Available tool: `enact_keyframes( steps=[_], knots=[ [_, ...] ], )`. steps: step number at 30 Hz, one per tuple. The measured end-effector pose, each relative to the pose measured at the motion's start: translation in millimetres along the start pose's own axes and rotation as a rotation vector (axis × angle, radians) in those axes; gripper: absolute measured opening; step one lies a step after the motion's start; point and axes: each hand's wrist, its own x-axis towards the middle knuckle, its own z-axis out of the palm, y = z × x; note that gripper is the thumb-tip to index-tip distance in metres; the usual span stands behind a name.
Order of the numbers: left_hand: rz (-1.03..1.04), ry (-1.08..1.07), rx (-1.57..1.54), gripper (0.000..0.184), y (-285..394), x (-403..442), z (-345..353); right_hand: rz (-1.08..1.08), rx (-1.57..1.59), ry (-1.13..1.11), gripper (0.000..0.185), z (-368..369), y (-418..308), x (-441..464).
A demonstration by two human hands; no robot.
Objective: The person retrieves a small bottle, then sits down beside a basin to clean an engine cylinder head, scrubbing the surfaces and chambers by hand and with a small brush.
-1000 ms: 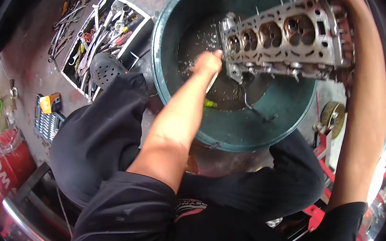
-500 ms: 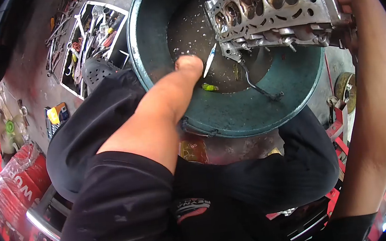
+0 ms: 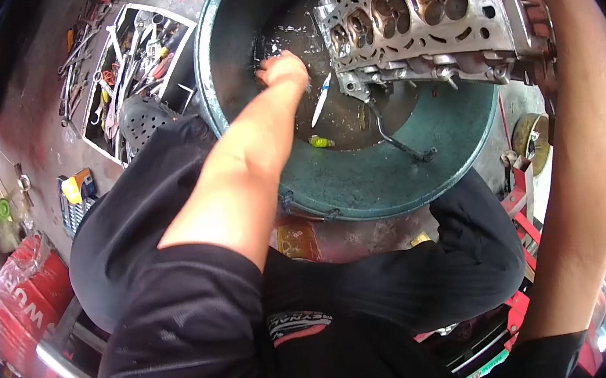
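My left hand (image 3: 281, 69) is low inside the green tub (image 3: 214, 102), over dark liquid. Its fingers are smeared by motion, so I cannot make out whether they hold anything. A slim white and blue stick-like item (image 3: 321, 101) lies in the liquid, apart from that hand. To its right, a metal engine cylinder head (image 3: 414, 48) leans over the tub, its combustion chambers facing up at me. My right forearm runs up beside the head's right end, but the hand is beyond the top of the view. A yellow-green object (image 3: 321, 141) sits below the white item.
An open tray of wrenches and tools (image 3: 188, 35) stands at the upper left, with loose tools on the floor beside it. A dark bent lever or hose (image 3: 395, 141) reaches down inside the tub. Red metal stands (image 3: 521, 195) are at the right, and a wrapped red container (image 3: 33, 291) at the left.
My left hand has moved up and left in the tub, away from the white item, now fully visible. The cylinder head appears larger and higher. My right hand has passed out of view.
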Motion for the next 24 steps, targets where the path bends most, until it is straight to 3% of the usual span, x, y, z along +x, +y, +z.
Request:
enact_keyframes(
  steps=[1, 2, 3, 5, 6, 9, 11, 13, 15, 18, 19, 21, 22, 24],
  knots=[
    [0.002, 0.182, 0.180, 0.045, 8.5, -25.5, -5.8, 0.165, 0.266, -0.010, 0.023, -8.3, -3.9, -0.1],
    [0.017, 0.211, 0.093, 0.034, 17.3, -44.6, -6.8, 0.333, 0.530, 0.024, 0.023, -16.7, -8.1, -0.5],
    [0.029, 0.233, 0.008, 0.029, 26.1, -62.9, -3.3, 0.316, 0.530, 0.022, 0.023, -22.4, -13.2, -3.9],
    [0.199, -0.136, -0.206, 0.025, 47.3, -77.0, 26.0, 0.389, 0.676, 0.038, 0.023, -32.4, -20.1, -9.1],
    [0.227, -0.173, -0.303, 0.024, 59.4, -87.4, 46.8, 0.394, 0.706, 0.053, 0.023, -35.1, -22.2, -9.9],
    [-0.093, -0.244, -0.606, 0.046, 98.0, -97.8, 81.0, 0.519, 0.702, 0.028, 0.023, -44.9, -34.6, -6.3],
    [-0.224, -0.270, -0.691, 0.036, 111.0, -94.2, 86.9, 0.382, 0.669, 0.132, 0.023, -37.1, -30.7, -7.8],
    [-0.139, -0.322, -0.690, 0.032, 112.9, -97.1, 84.9, 0.294, 0.619, 0.229, 0.023, -30.8, -32.6, -8.9],
    [-0.091, -0.308, -0.498, 0.030, 109.9, -98.4, 89.0, 0.503, 0.771, 0.067, 0.023, -31.8, -25.1, -2.0],
    [0.000, -0.238, -0.504, 0.041, 75.3, -102.5, 52.5, 0.378, 0.683, 0.171, 0.028, -34.4, -26.9, -16.8],
    [0.044, -0.237, -0.567, 0.040, 63.4, -97.1, 41.6, 0.369, 0.730, 0.096, 0.028, -12.4, -6.9, -4.7],
    [-0.112, 0.103, -0.798, 0.028, 47.2, -91.4, 31.6, 0.347, 0.839, -0.073, 0.031, 54.6, 44.7, 32.4],
    [-0.191, 0.093, -1.214, 0.020, 41.3, -83.5, 26.6, 0.330, 0.832, -0.069, 0.031, 53.6, 45.2, 32.2],
    [-0.191, 0.021, -1.785, 0.026, 33.4, -97.7, -15.7, 0.407, 0.860, -0.103, 0.031, 41.4, 40.1, 26.4]
  ],
)
